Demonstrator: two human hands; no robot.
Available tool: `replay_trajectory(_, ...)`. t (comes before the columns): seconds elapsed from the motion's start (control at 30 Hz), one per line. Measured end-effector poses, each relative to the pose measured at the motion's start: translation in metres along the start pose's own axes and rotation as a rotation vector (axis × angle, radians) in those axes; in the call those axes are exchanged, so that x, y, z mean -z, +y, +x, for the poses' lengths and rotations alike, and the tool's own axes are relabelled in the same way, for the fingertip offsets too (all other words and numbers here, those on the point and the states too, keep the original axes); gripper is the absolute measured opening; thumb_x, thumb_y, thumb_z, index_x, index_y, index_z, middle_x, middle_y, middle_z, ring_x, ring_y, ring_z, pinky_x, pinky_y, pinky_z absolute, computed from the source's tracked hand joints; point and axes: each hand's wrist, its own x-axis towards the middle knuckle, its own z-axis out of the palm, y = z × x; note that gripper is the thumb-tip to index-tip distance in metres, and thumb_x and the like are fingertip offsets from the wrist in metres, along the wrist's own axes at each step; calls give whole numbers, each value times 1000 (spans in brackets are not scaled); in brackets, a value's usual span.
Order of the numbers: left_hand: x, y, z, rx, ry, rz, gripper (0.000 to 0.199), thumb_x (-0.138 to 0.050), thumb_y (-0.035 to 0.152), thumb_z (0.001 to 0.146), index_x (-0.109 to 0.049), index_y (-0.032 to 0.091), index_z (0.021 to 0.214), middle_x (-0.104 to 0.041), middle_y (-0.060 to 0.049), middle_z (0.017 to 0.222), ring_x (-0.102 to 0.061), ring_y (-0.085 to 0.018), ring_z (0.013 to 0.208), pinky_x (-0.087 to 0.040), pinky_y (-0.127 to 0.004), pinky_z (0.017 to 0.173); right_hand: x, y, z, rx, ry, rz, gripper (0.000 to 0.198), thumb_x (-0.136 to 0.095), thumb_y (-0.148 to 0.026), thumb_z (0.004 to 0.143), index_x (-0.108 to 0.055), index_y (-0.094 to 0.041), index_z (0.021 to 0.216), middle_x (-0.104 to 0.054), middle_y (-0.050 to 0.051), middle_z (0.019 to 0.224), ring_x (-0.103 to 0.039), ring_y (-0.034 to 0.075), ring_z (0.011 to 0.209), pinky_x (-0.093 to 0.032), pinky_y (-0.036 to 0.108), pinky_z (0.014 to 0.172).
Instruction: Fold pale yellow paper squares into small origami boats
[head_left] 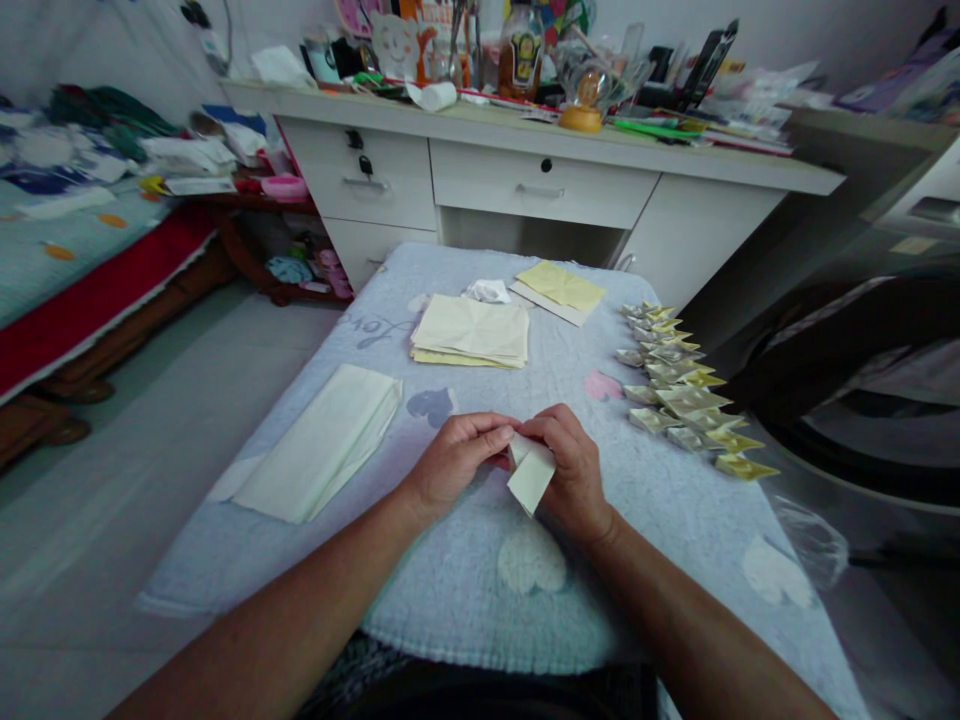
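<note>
Holding a small folded paper [532, 478] between the left hand [461, 455] and the right hand [574, 465], with the fingers of both narrowed to a pinch and nearly meeting at its far end. Held over a patterned cloth [427, 580], just nearer the body than the fingertips. Left of the fingers, a long folded pale paper [322, 440]. Beyond the fingers, slightly left, a stack of creased cream sheets [471, 328], with a crumpled tissue [487, 291] just behind. Farther beyond, a yellow sheet [561, 284] overlapping a paler one. Well right of the fingers, boat-shaped folded papers [691, 401] in close rows.
</note>
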Motion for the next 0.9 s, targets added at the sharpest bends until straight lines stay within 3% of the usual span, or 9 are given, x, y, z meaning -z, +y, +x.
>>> replay_trajectory(0.4,5,-2,2,-1,4,17,19,-70,31,78,-72,14,85,-66,-1,70,-57,-9,62,-43,-21,60,2,1,2,36,-27,82,18,-65,-14,78,-58,-21,94,-56,1,80,-53,16,73,-42,27,63)
replay_trajectory(0.9,6,7,1,-12,67,76,19,-69,33,78,-66,15,77,-59,1,66,-51,-9,60,-38,-22,59,2,7,0,-53,-40,114,16,-51,-11,78,-59,-19,89,-57,0,76,-52,14,68,-39,25,61)
